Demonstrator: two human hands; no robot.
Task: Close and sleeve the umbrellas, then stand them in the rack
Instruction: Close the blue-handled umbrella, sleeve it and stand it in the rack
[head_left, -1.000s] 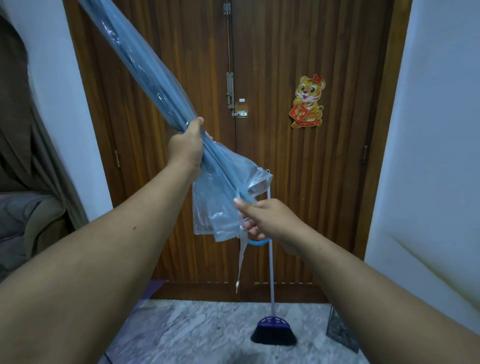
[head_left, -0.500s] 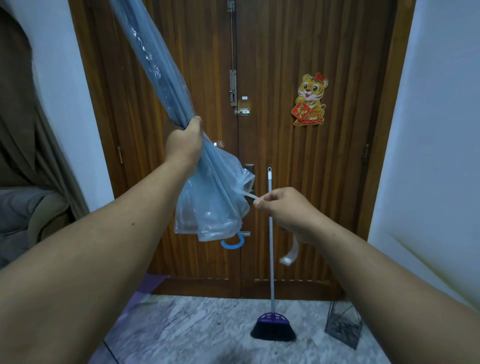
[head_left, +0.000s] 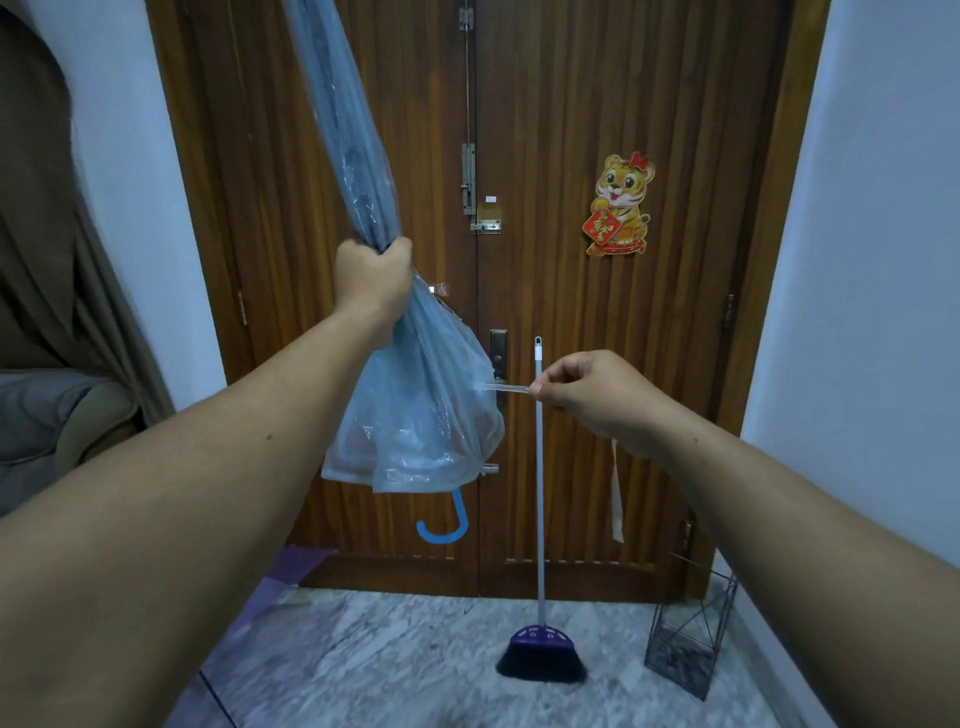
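dim, even indoor light; wide-angle stretch at the edges.

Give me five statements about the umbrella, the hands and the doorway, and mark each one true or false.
1. The left hand grips the sleeved umbrella. True.
2. The right hand holds the broom. False: it pinches a thin clear strap that comes from the plastic sleeve; the broom leans on the door.
3. The umbrella's blue hooked handle hangs below the sleeve. True.
4. The umbrella already stands in the wire rack. False: it is held up in the air.
5. The tiger sticker is on the white wall. False: it is on the door.
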